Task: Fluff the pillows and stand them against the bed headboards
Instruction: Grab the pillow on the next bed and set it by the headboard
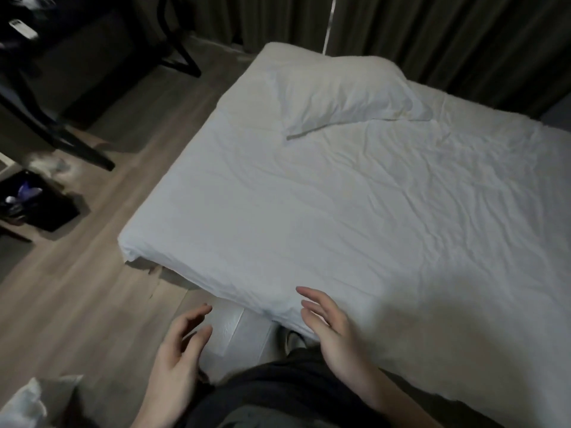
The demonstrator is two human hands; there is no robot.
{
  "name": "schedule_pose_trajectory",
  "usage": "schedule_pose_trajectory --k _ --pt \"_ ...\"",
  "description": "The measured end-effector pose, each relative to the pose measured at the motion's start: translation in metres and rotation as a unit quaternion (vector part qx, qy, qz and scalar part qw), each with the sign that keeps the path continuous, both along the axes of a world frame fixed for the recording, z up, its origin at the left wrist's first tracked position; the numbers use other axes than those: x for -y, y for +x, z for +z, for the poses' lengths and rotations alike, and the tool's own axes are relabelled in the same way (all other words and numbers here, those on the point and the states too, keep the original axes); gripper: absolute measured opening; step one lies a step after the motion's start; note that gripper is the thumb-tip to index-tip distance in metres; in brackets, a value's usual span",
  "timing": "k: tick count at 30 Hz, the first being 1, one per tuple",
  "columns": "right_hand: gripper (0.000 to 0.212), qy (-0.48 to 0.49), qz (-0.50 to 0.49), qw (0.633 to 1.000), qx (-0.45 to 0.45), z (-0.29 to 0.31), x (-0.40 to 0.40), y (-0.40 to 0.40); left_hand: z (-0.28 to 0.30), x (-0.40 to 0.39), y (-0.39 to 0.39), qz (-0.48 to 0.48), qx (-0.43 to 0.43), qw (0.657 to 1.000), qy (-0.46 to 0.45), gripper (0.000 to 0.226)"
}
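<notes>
A white pillow [343, 94] lies flat and slightly rumpled at the far end of the bed [309, 211], which is covered by a wrinkled white sheet. No headboard shows; dark curtains hang behind that end. My left hand [179, 353] hovers open above the floor, just off the bed's near corner. My right hand [330, 325] is open too, fingers spread, over the bed's near edge. Neither hand touches the pillow, which is far from both. A corner of another white pillow or cloth [27, 403] peeks in at the bottom left.
Wood floor [92, 288] runs along the bed's left side. A dark table with black legs [71, 143] stands at the far left, and a black bin [37, 202] sits beside it. Dark curtains [448, 32] line the back wall.
</notes>
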State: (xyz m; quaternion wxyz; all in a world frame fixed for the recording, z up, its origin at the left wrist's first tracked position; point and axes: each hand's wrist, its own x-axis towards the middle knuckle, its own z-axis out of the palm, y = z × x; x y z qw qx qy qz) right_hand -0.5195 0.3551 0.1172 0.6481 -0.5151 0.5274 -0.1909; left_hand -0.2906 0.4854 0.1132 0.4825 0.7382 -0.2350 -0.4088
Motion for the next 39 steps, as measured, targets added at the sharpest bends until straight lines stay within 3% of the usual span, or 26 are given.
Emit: schedule_pose_trajectory --k 5,17,21,33,39 --pt "0.035 -0.004 -0.009 1.000 -0.016 -0.005 -0.021 0.095 -0.003 -0.002 0.102 -0.049 0.007 0.999 -0.016 0.023" --pt "0.035 0.005 -0.164 0.986 -0.010 0.007 -0.087 0.261 0.003 0.022 0.316 -0.187 0.051 0.981 -0.013 0.028" --pt "0.036 0.001 -0.189 0.982 -0.004 -0.005 -0.061 0.315 -0.002 0.059 0.357 -0.207 0.039 0.978 -0.007 0.025" --pt "0.037 0.003 -0.122 0.991 0.059 -0.006 0.092 0.491 0.012 0.162 0.505 -0.150 0.078 0.985 0.018 0.035" --pt "0.038 0.000 -0.213 0.976 0.055 -0.013 0.116 0.529 0.012 0.238 0.554 -0.254 0.070 0.965 0.019 0.038"
